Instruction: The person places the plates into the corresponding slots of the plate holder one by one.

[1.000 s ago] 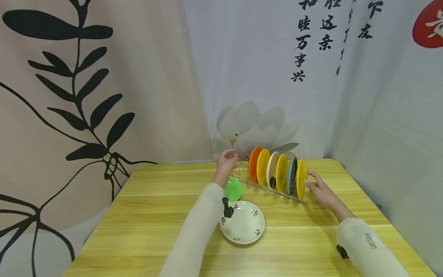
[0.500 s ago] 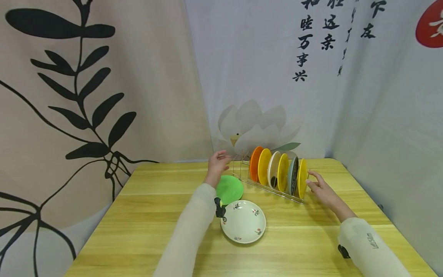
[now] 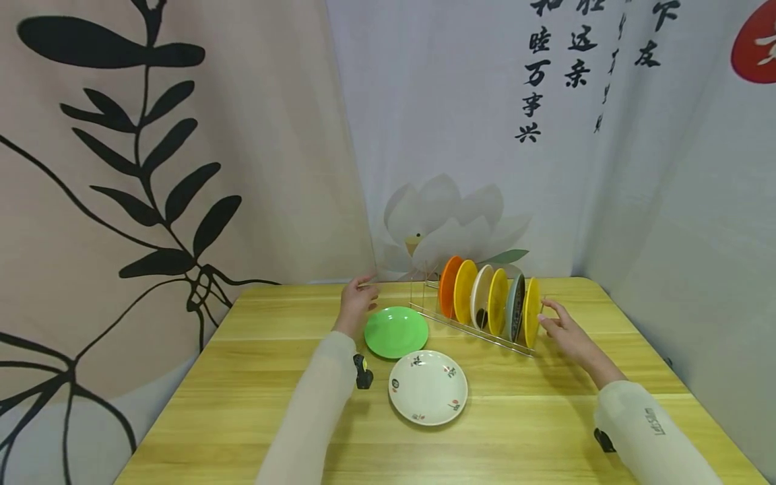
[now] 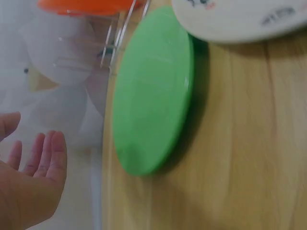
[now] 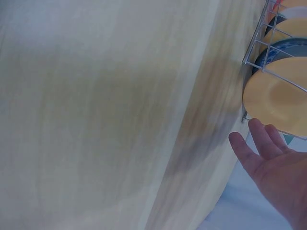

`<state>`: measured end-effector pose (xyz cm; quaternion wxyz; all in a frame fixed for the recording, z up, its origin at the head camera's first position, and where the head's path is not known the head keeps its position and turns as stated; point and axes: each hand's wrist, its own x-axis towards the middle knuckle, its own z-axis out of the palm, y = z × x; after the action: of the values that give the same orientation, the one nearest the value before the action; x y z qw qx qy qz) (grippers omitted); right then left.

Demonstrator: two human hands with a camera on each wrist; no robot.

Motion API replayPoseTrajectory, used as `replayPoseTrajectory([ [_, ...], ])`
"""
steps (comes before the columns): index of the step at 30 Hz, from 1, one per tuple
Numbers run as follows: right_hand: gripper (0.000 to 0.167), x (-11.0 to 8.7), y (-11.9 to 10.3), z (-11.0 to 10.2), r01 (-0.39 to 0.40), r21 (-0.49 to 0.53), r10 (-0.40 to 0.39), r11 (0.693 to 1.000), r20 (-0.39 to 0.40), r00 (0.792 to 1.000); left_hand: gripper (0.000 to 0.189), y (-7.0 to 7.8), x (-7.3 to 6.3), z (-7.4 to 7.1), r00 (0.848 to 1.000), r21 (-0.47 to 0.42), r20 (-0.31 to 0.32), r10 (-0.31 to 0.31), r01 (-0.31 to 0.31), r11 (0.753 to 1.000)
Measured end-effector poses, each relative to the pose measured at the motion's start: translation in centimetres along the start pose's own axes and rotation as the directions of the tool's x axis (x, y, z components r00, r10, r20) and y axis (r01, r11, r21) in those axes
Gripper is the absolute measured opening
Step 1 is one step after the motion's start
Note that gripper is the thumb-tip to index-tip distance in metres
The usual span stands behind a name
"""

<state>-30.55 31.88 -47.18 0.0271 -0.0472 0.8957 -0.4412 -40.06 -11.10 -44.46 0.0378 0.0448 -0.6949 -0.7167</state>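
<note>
My left hand [image 3: 356, 306] hovers just left of a green plate [image 3: 397, 332], holding nothing. Its fingers are relaxed and apart from the plate in the left wrist view, where the hand [image 4: 33, 182] shows at the lower left. In front of the green plate lies a white plate [image 3: 428, 388] with small floral prints. A wire dish rack [image 3: 445, 322] stands behind them to the right. At its right end is my right hand [image 3: 568, 335], fingers extended beside the last yellow plate [image 3: 531, 312]; whether they touch the rack is unclear.
The rack holds several upright plates, among them an orange plate [image 3: 449, 286], a cream plate [image 3: 481, 296] and a grey-blue plate [image 3: 512, 308]. Its left end has bare wires. The wooden table [image 3: 254, 397] meets a printed curtain [image 3: 291, 168] at the back.
My left hand has moved left, away from the rack's left end and off the green plate, which now shows fully. The right hand stays by the rack's right end.
</note>
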Motion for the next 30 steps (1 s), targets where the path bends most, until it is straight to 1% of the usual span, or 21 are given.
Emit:
replayPoseTrajectory([
  [3, 0.067, 0.0, 0.0, -0.1, -0.001, -0.002, 0.001, 1.000, 0.010, 1.000, 0.044, -0.5, -0.2, -1.0, 1.000, 0.026, -0.005, -0.015, 0.015, 1.000],
  [8, 0.067, 0.0, 0.1, -0.2, -0.005, 0.003, 0.005, 1.000, 0.013, 1.000, 0.046, -1.6, -0.3, -2.7, 0.998, 0.042, -0.020, -0.057, 0.058, 0.997],
  [14, 0.067, 0.0, -0.1, -0.2, -0.011, 0.002, 0.011, 1.000, 0.022, 1.000, 0.048, -2.7, -1.1, -4.1, 0.992, 0.059, -0.034, -0.122, 0.124, 0.990],
  [17, 0.067, -0.1, -0.1, -0.2, -0.007, 0.002, 0.007, 1.000, 0.020, 1.000, 0.049, -3.4, -1.5, -4.6, 0.989, 0.075, -0.025, -0.146, 0.148, 0.986],
  [20, 0.068, -0.2, -0.1, -0.1, 0.001, -0.003, -0.001, 1.000, 0.016, 1.000, 0.050, -4.4, -1.6, -4.9, 0.987, 0.093, -0.023, -0.156, 0.158, 0.983],
  [23, 0.067, -0.1, 0.1, -0.1, 0.003, -0.007, -0.003, 1.000, 0.013, 1.000, 0.051, -5.1, -1.7, -5.0, 0.983, 0.092, -0.012, -0.181, 0.181, 0.979],
  [27, 0.067, -0.1, 0.1, -0.2, 0.007, -0.014, -0.007, 1.000, 0.016, 1.000, 0.053, -5.5, -2.1, -5.0, 0.979, 0.103, 0.014, -0.203, 0.201, 0.974],
  [30, 0.066, -0.1, 0.1, -0.2, 0.012, -0.016, -0.012, 1.000, 0.019, 1.000, 0.053, -5.6, -2.5, -5.1, 0.980, 0.125, 0.027, -0.196, 0.192, 0.974],
])
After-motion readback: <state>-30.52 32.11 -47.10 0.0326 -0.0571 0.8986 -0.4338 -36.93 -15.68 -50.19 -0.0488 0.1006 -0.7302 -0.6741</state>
